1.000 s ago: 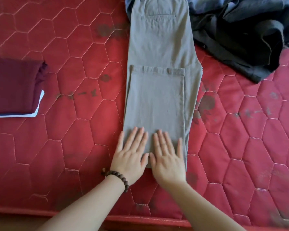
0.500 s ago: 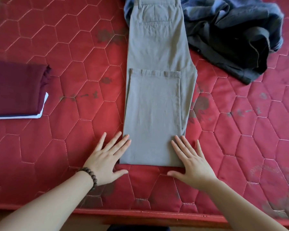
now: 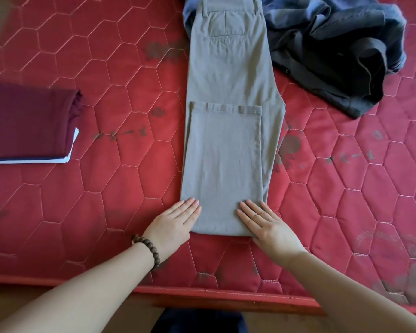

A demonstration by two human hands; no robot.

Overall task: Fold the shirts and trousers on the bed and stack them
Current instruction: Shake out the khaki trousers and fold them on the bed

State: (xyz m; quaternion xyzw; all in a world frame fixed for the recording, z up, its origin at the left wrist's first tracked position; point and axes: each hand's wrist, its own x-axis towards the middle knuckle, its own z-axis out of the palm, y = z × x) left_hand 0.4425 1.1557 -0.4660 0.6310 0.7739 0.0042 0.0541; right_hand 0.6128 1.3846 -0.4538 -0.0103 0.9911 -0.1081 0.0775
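Observation:
Grey trousers lie lengthwise on the red quilted bed, waistband at the far end, legs folded back so the hems lie about halfway up. My left hand rests flat at the near left corner of the fold, fingers on the fabric edge. My right hand lies flat on the near right corner. Both hands hold nothing. At the left edge sits a stack of folded clothes, maroon on top with white and dark layers beneath.
A crumpled heap of dark grey and blue clothes lies at the far right, touching the trousers' waist end. The bed's near edge runs just below my wrists. A beaded bracelet circles my left wrist.
My hands slid apart from the middle of the near fold to its two corners. They then drew in so the fingers rest on the fabric edges.

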